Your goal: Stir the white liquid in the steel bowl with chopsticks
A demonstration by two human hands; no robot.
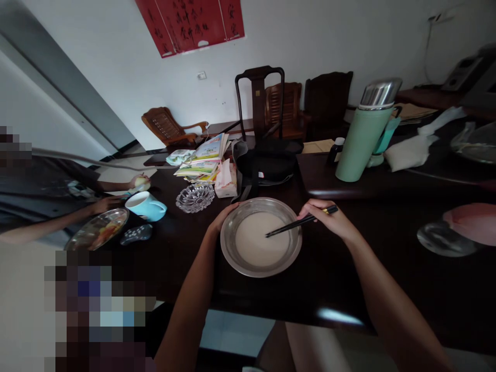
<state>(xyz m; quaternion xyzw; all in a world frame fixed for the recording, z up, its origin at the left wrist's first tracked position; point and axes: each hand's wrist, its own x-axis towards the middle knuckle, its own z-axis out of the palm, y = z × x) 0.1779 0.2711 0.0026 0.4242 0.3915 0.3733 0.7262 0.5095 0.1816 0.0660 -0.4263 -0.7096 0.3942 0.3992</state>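
A round metal bowl (231, 253) sits on the dark table in front of me, holding a milky white liquid (258, 252). At its left rim is my left hand (225, 215), closed against the side, its fingertips partly hidden behind the bowl. My right hand (323, 216) grips a pair of black chopsticks (290, 226) with gold bands near the top. Their tips dip into the liquid near the bowl's middle. Beyond the bowl lie a dark bag (267, 163) and a tissue pack (226, 181).
A glass dish (195, 199), light-blue mug (146, 205) and stacked books (205, 157) stand to the left. There another person holds a pale round fruit (142, 182) near a metal plate (96, 230). A tall green thermos (364, 137) and pink lid-like object (470, 223) are to the right.
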